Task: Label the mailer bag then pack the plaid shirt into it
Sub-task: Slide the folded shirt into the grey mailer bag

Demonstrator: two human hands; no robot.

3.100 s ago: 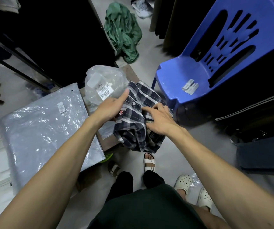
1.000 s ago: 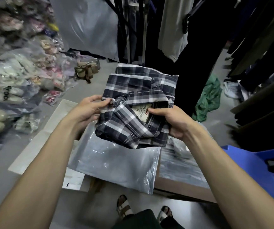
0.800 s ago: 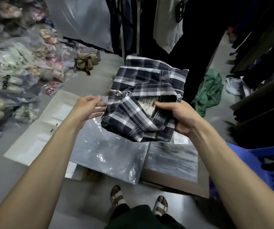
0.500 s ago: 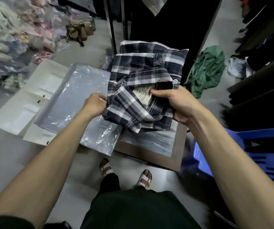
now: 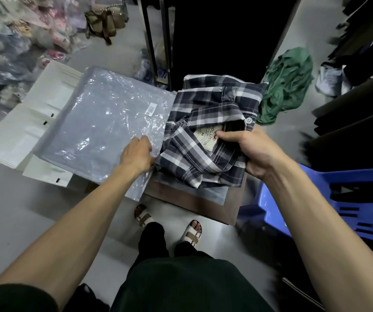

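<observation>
The folded plaid shirt (image 5: 205,129), dark blue and white with its neck label showing, is held over a low brown stand (image 5: 230,209). My right hand (image 5: 250,149) grips it at the collar, thumb on the label. My left hand (image 5: 137,152) rests on the right edge of a grey plastic mailer bag (image 5: 100,129) that lies flat to the left of the shirt, fingers curled at the bag's edge beside the shirt. A small barcode sticker (image 5: 151,108) sits on the bag's top face.
White flat mailers (image 5: 21,134) lie on the floor under the bag's left side. A blue plastic chair (image 5: 343,206) is at the right, a green garment (image 5: 286,84) on the floor behind. Bagged goods pile at far left. A dark rack stands ahead. Sandalled feet are below.
The view tipped downward. My right hand lowered the shirt toward the stand. My left hand let go of the shirt and moved onto the grey bag's edge.
</observation>
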